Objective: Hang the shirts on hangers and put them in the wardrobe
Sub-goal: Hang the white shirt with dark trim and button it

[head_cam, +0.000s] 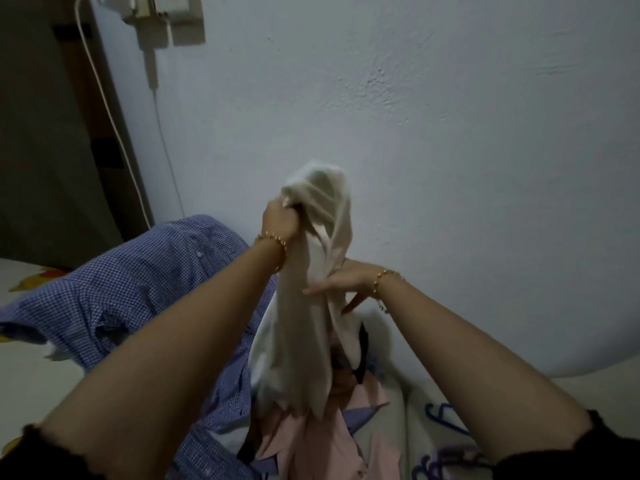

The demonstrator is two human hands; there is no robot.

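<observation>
No lettering, label, brand or number can be read on anything in view.

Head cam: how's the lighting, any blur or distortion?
Head view: dim, flat light, no glare; wide-angle bends the door frame at left; the cream shirt, gripped by the left hand, looks soft at its top, likely motion blur; the right hand touching it and the blue checked shirt read sharper.

Cream shirt (304, 306) I'm holding up: plain. Checked shirt (121, 282), left side of bed (34, 375): small blue-white gingham. Pink shirt (311, 441) at near edge: plain. Hanger (446, 419): blue. My bracelets (273, 244): gold beads. My cuffs (609, 448): black. Wall (450, 133): pale blue-grey.
</observation>
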